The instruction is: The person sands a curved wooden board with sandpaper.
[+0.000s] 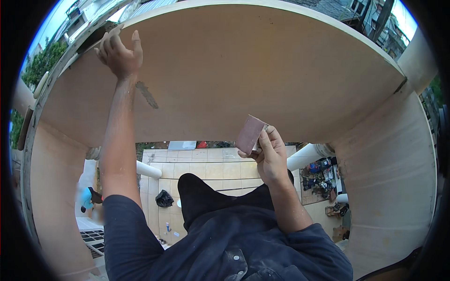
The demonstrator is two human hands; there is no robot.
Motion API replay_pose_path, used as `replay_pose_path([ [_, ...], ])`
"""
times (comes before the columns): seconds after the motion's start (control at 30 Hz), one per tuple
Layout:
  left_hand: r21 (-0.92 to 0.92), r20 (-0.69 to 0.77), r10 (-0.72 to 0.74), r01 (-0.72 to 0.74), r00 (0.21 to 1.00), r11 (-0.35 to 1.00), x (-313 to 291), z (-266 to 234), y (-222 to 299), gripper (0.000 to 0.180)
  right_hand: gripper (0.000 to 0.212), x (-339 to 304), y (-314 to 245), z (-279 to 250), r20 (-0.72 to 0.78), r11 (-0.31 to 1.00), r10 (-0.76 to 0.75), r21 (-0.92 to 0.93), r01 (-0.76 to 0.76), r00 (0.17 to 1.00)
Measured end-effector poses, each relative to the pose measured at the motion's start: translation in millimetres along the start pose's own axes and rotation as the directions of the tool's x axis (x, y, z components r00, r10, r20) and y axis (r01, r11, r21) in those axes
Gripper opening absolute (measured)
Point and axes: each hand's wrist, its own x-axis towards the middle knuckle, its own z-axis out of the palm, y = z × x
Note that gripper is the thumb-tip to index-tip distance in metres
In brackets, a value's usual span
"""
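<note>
Sheet [251,133], reddish-brown and folded, sits between thumb and fingers of the right hand [272,159], which grasp its lower right part, the free end jutting up and left of them. Beyond these fingers stands a wide tan wall [262,70]. Well to their left, the left hand [121,56] is at the wall's top edge, thumb apart from the fingers; whether those grip anything I cannot tell. Just below them is a grey patch [147,95]. Well below the right fingers lie a tiled floor [213,171] and a black bag [164,199].
</note>
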Motion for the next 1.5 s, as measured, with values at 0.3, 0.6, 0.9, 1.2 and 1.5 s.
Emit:
replay_pose_path([
  [0.3, -0.561, 0.826, 0.106, 0.79, 0.553, 0.249, -97, -279, 167, 0.042, 0.017, -34, 27, -17, 0.117, 0.979, -0.161, -0.106, 0.173, 0.98],
  [0.6, -0.288, 0.958, 0.116, 0.877, 0.263, 0.386, -102, -317, 134, 0.017, 0.03, -40, 59, -11, 0.29, 0.974, -0.107, -0.163, 0.16, 0.951],
  [0.9, -0.149, 0.977, 0.183, 0.962, 0.108, 0.227, -109, -337, 120, 0.024, 0.023, -44, 55, -10, 0.208, 0.926, 0.199, -0.359, -0.114, 0.958],
  [1.2, -0.182, 0.97, 0.186, 0.973, 0.155, 0.139, -122, -339, 134, 0.035, 0.029, -58, 45, -6, 0.238, 0.867, 0.056, -0.494, 0.071, 0.97],
  [1.5, -0.242, 0.966, 0.135, 0.955, 0.221, 0.173, -128, -346, 155, 0.02, 0.043, -57, 57, -12, 0.091, 0.96, 0.057, -0.278, -0.03, 0.994],
])
